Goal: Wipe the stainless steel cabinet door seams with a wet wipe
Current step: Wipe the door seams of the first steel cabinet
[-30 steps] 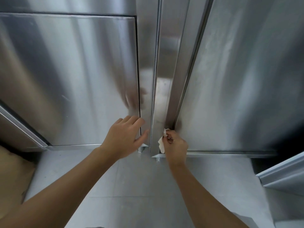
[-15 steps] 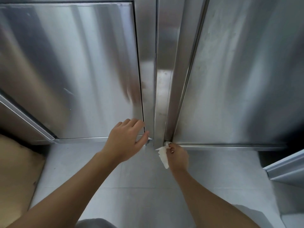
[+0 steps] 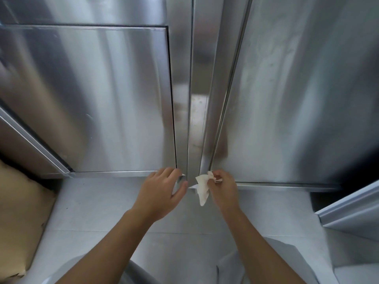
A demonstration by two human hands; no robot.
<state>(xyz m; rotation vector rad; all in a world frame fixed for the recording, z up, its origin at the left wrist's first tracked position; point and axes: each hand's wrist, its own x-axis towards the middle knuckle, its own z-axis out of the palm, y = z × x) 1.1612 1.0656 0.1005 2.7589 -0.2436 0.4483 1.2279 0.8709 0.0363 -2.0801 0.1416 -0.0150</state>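
Stainless steel fills nearly the whole view: the left door (image 3: 92, 99), the centre post (image 3: 196, 78) and the right door (image 3: 297, 99), with pale floor (image 3: 102, 201) beneath them. My right grip (image 3: 222, 187), low and just right of centre, pinches the wet wipe (image 3: 202, 188) between thumb and fingertips at the foot of the right seam (image 3: 223, 107), the dark groove running up between post and right door. The wipe is bunched, and a loose tail hangs down-left off the seam.

My left grip (image 3: 162, 191) is relaxed and spread, holding nothing. Its fingertips sit at the bottom corner of the left door beside the left seam (image 3: 173, 119). I cannot tell whether they press the metal.

As I judge it, the risks are these:

- The wad looks wider than the groove, so a stroke upward may polish the faces on either side and leave the seam itself dirty.
- The post's bottom corners look pointed. They could catch the dangling tail and tear it, or nick a fingertip.
- The pinch is light. Dragging wet tissue along a tight edge could pull it free.
- If the right door is unlatched, sideways pressure may swing it and change the gap mid-stroke.
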